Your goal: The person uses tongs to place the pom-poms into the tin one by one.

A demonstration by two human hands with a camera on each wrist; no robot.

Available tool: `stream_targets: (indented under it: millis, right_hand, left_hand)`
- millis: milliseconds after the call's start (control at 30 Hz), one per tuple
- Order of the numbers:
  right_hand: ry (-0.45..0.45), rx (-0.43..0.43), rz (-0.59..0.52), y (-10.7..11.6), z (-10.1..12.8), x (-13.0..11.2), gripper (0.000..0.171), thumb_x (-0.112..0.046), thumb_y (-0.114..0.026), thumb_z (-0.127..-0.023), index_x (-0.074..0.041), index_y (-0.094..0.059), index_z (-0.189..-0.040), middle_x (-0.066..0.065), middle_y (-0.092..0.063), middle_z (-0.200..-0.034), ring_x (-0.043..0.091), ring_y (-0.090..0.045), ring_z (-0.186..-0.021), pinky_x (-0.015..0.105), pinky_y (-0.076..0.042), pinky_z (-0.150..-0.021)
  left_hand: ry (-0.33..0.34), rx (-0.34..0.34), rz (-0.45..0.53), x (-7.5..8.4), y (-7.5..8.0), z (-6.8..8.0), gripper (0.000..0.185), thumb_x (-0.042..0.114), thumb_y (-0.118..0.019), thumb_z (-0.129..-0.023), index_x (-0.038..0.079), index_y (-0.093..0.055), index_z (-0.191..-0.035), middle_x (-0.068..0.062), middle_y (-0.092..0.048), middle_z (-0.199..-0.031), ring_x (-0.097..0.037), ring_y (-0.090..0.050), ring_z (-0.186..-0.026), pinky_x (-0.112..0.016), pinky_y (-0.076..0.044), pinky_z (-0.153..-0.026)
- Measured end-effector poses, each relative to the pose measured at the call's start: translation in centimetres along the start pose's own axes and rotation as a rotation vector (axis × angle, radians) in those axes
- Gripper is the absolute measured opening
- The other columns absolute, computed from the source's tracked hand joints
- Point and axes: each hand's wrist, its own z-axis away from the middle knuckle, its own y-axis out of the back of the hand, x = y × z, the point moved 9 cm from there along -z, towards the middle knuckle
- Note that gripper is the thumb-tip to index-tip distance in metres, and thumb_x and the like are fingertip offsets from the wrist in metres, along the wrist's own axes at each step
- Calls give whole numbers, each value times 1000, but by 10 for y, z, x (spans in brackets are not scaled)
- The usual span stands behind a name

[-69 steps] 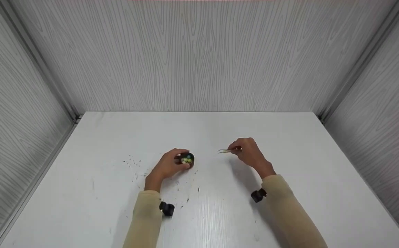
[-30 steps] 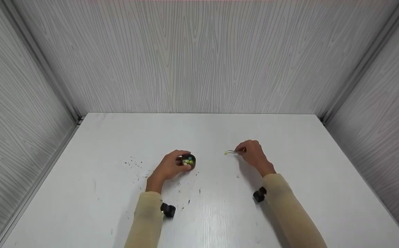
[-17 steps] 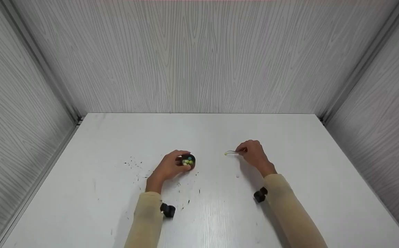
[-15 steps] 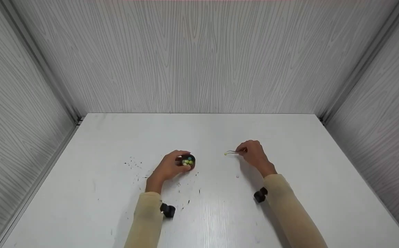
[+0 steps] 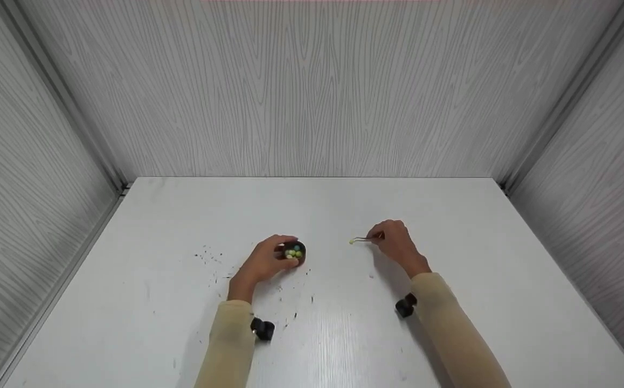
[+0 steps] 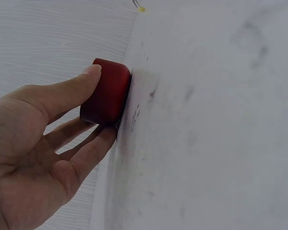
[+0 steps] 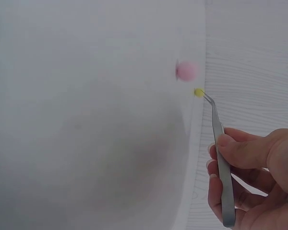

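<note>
My left hand [image 5: 264, 260] grips a small red cup [image 6: 110, 91] between thumb and fingers, its base down at the table. Several small green, yellow, white and blue balls [image 5: 293, 252] lie inside its dark hollow in the head view. My right hand [image 5: 395, 242] pinches a pair of bent-tip metal tweezers [image 7: 222, 163] between thumb and fingers. At the tweezers' tips sits a little yellow ball [image 7: 198, 92], to the right of the cup. A blurred pink ball [image 7: 186, 71] lies near it in the right wrist view.
The white table [image 5: 312, 205] is bordered by grey wood-grain panels [image 5: 312, 91] at the back and both sides. Dark specks [image 5: 208, 255] and smudges are scattered on it around and left of my left hand.
The tweezers' tips were bare and spread 2.3 s ago; now they hold the yellow ball. Just now they have shifted slightly left. My left hand and the cup have stayed nearly still.
</note>
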Motion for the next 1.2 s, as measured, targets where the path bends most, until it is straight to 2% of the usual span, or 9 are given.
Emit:
stream_targets:
  millis: [400,933,1200]
  right_hand:
    - [39,26,-7,7,1,-10,15,7,-71,-91,-2,-82,-96,17,-79,-101,32,-71,-96,46,-59,-84]
    - [110,37,-19,10,3,-29,15,8,-72,-89,-1,-82,-93,16,-78,-95,32,-72,-91,46,-60,-81]
    - [136,36,-34,8,4,-38,15,9,-72,-89,-1,-82,-92,16,-78,-92,31,-71,-87,44,-60,-78]
  left_hand:
    - [-4,-3,0,1,1,-1,54,12,-76,-93,14,-59,-144,-16,-58,-144,-40,-56,-138,-54,-47,-115]
    - [-46,-3,-3,5,2,-2,53,11,-77,-93,11,-60,-143,-17,-59,-141,-42,-55,-137,-56,-46,-115]
    - [-36,-5,-18,4,1,-1,53,12,-76,-94,12,-59,-144,-17,-58,-142,-41,-56,-137,-56,-46,-115]
